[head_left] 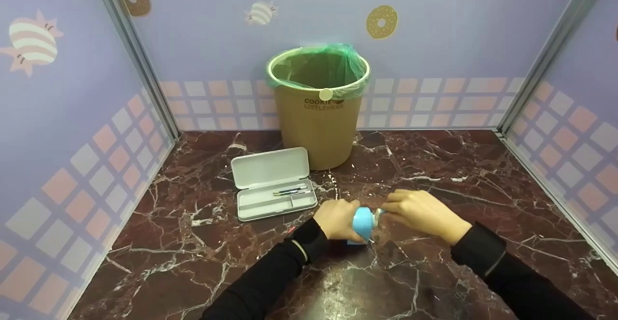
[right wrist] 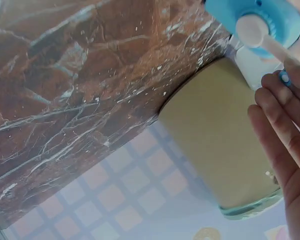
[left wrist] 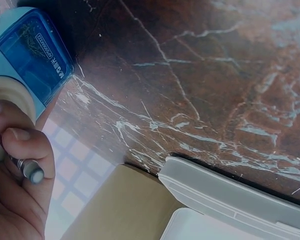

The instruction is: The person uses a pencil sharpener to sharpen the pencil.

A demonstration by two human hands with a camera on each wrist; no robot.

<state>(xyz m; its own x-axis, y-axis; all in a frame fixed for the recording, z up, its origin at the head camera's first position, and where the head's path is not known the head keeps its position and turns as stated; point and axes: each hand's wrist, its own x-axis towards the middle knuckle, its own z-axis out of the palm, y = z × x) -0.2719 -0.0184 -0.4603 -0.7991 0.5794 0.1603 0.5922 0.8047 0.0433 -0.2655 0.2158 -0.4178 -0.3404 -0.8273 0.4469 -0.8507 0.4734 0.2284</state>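
Observation:
A blue crank pencil sharpener (head_left: pixel 363 219) stands on the table between the two hands. Its clear blue shavings drawer (left wrist: pixel 37 55) shows shavings inside. My left hand (head_left: pixel 336 218) is at the sharpener's front, its fingers curled around a pencil (left wrist: pixel 31 171) whose eraser end points outward. The pencil's other end is hidden by the fingers and the cream front ring (left wrist: pixel 12 95). On the opposite side, my right hand (head_left: pixel 410 214) pinches the end of the white crank handle (right wrist: pixel 275 47). Its remaining fingers (right wrist: pixel 277 120) extend away from the handle.
Behind the left hand lies an open white pencil case (head_left: pixel 263 204) with several pencils (head_left: pixel 289 191) inside. A tan bin (head_left: pixel 318 127) with a green liner stands against the back wall. Small white specks dot the marbled table (head_left: pixel 434 165). Patterned panels enclose the sides.

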